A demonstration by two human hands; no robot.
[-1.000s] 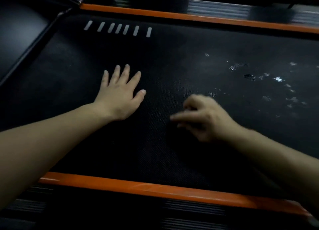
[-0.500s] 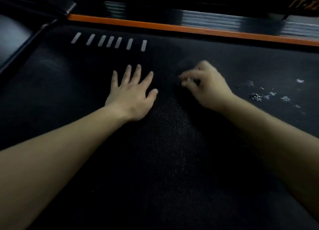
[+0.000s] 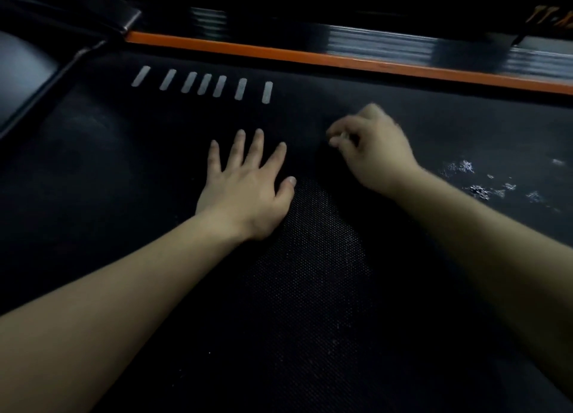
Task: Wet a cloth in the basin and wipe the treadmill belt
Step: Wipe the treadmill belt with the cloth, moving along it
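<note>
- Two hands are on the treadmill belt (image 3: 310,288). The left hand (image 3: 245,189) lies flat with its fingers straight and spread, palm pressing down, and it holds nothing.
- The right hand (image 3: 372,152) is curled, with its fingertips drawn in to the thumb. We judge that it pinches a dark cloth (image 3: 325,164), which shows only as a darker patch under the fingers, just beside the left thumb. In the dim light we cannot trace the cloth's edges.
- No basin is in view, so we cannot say how wet the cloth is.
- We take the step in hand to be the wiping itself, between the row of white marks (image 3: 204,84) and the glistening specks (image 3: 477,189) off to the right.
- To wipe well, we would spread the cloth under the palm rather than bunch it in the fingertips, so that more of it meets the dotted surface.
- We would lean on the flat left hand so the belt does not slide under each stroke.
- We would lay overlapping strokes from the orange rail (image 3: 310,56) towards ourselves, then move over to the specks.
- Dark cloth on a dark belt makes missed strips easy to overlook, so we would check the wet sheen after each pass.
</note>
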